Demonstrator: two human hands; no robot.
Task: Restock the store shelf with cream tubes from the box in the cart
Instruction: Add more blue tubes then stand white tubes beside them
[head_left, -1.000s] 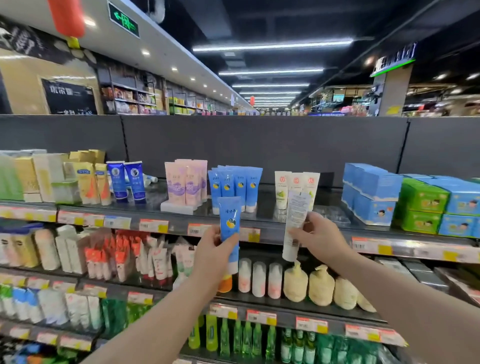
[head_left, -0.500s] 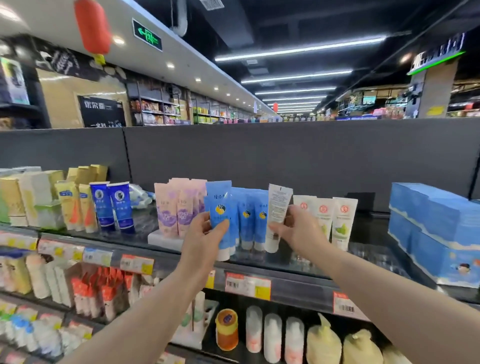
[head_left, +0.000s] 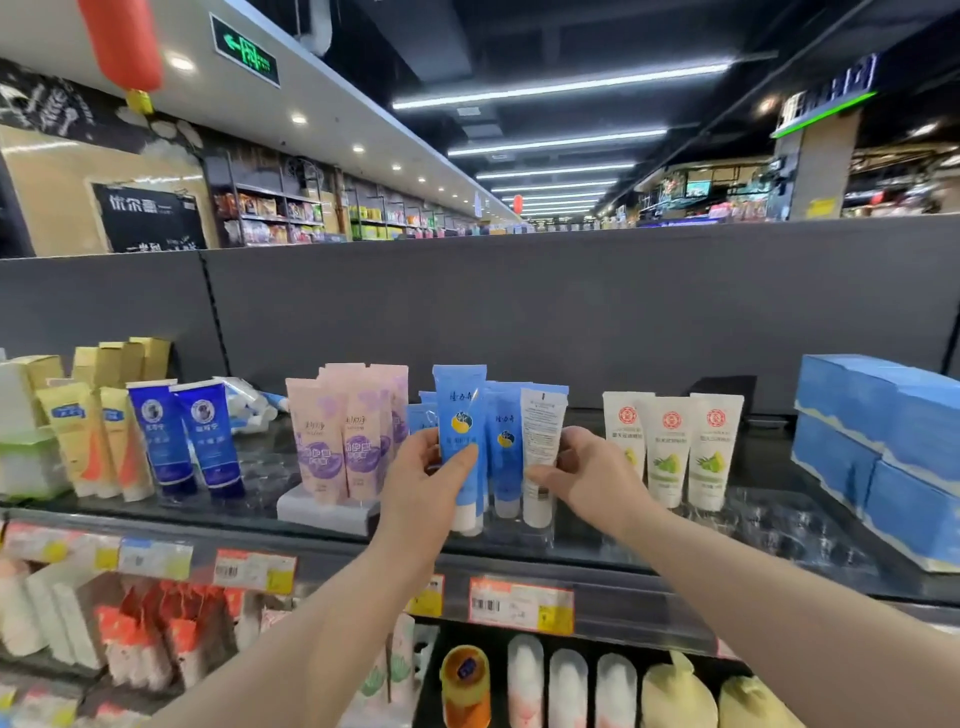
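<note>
Grey glass top shelf (head_left: 260, 499) fills the view now, where a second ago both tubes hung down at price-tag level. Both arms have lifted since, and each tube is up among its row. Left hand (head_left: 423, 475) is closed around a blue tube (head_left: 460, 421), cap down, its base just at the shelf in front of the blue row (head_left: 506, 441). Right hand (head_left: 589, 467) pinches a white tube (head_left: 540, 447), printed back facing out, touching that row's right end, beside the white-and-green tubes (head_left: 672, 447). Placement looks nearly done; release comes next, I'd say. Cart and box: out of view.
</note>
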